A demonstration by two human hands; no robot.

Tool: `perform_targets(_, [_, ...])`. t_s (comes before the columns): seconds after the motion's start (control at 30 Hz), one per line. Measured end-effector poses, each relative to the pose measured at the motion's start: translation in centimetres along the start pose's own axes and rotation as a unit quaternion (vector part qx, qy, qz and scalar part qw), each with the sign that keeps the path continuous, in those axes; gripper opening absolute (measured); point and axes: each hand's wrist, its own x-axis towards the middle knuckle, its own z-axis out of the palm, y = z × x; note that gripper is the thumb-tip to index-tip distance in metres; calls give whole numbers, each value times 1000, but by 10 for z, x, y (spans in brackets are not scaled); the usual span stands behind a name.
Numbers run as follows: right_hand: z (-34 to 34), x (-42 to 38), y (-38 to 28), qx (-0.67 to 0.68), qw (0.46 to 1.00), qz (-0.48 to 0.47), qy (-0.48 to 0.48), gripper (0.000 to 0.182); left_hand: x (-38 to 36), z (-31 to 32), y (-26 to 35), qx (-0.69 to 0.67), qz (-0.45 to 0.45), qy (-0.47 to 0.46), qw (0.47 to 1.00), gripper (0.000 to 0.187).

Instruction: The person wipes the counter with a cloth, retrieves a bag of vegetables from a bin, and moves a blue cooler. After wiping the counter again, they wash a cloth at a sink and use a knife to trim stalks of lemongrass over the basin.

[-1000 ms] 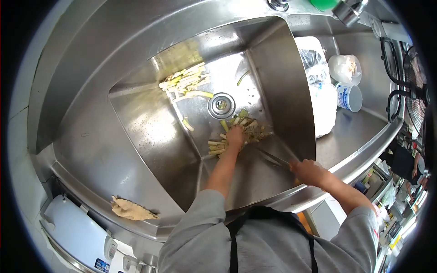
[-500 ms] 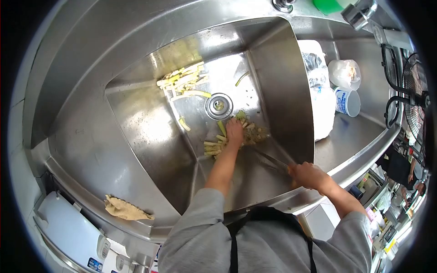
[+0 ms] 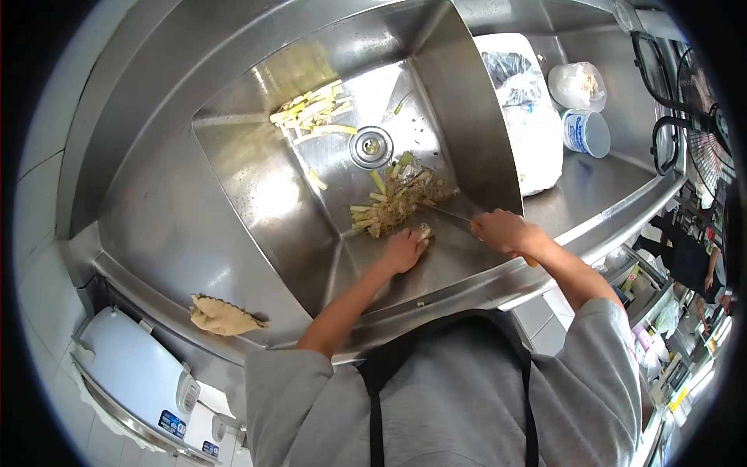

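A steel sink basin holds a heap of rooty stalk ends (image 3: pixel 401 194) near its front right. My left hand (image 3: pixel 405 250) is just in front of the heap, its fingers closed on a small pale stalk piece (image 3: pixel 426 231). On the right, my right hand (image 3: pixel 506 233) grips the orange handle of a knife (image 3: pixel 451 213), whose thin blade points left to the edge of the heap. Cut yellow-green stalks (image 3: pixel 311 109) lie at the back left of the basin, and a loose piece (image 3: pixel 317 180) rests left of the drain (image 3: pixel 371 147).
A brown cloth (image 3: pixel 224 315) lies on the left ledge. In the right basin are a white bag (image 3: pixel 533 148), a plastic bag (image 3: pixel 576 86) and a white tub (image 3: pixel 586 133). A black fan (image 3: pixel 704 121) stands at the far right, with a person (image 3: pixel 689 261) beyond.
My left hand has left the heap and come nearer the front wall, now with a small piece in its fingers. The view has shifted, and the knife remains in my right hand.
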Motion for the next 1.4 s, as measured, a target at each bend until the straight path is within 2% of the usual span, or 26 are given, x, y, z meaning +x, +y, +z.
perform_targets(0.03, [-4, 0, -6, 29, 997, 35, -69, 25, -3, 1, 0, 1, -1, 0, 1000, 41])
perform_targets(0.17, [4, 17, -8, -26, 992, 18, -125, 28, -2, -1, -5, -85, 21, 15, 996, 32])
perform_targets(0.23, [6, 20, -11, -63, 987, -24, -146, 30, -3, -4, -6, -112, 20, 8, 994, 28])
perform_targets(0.3, [2, 14, -17, -51, 987, -16, -152, 28, -6, -3, -2, -145, 40, 96, 984, 23])
perform_targets(0.33, [-2, 9, -20, -40, 987, -8, -156, 27, -8, -3, 0, -145, 41, 95, 984, 23])
perform_targets(0.4, [-8, 3, -16, -33, 989, -34, -141, 26, -9, -1, 3, -235, -64, 123, 962, 30])
perform_targets(0.47, [-10, 1, -14, -28, 990, -62, -127, 25, -6, 1, -1, -243, -68, 117, 961, 30])
perform_targets(0.53, [-8, -2, -13, 48, 993, 34, -107, 24, -5, 2, -3, -250, -74, 109, 959, 31])
perform_targets(0.7, [-12, -11, -17, 66, 991, 18, -114, 28, -1, 5, -8, -307, -106, 74, 943, 32])
perform_targets(0.93, [-7, -8, -16, 62, 993, -6, -103, 28, 0, 8, -9, -291, -111, 97, 945, 34])
perform_targets(1.07, [0, -5, -12, 45, 994, 6, -95, 28, -1, 2, -6, -286, -132, 72, 946, 35])
perform_targets(1.13, [-6, -7, -15, 48, 989, 8, -140, 29, -1, 3, -7, -284, -133, 78, 946, 35])
perform_targets(1.3, [-13, -3, -14, 55, 983, 24, -174, 29, 1, 12, -15, -325, -115, 75, 936, 37])
perform_targets(1.4, [-13, 8, -11, 75, 975, 41, -206, 30, 0, 9, -14, -288, -97, 85, 949, 37])
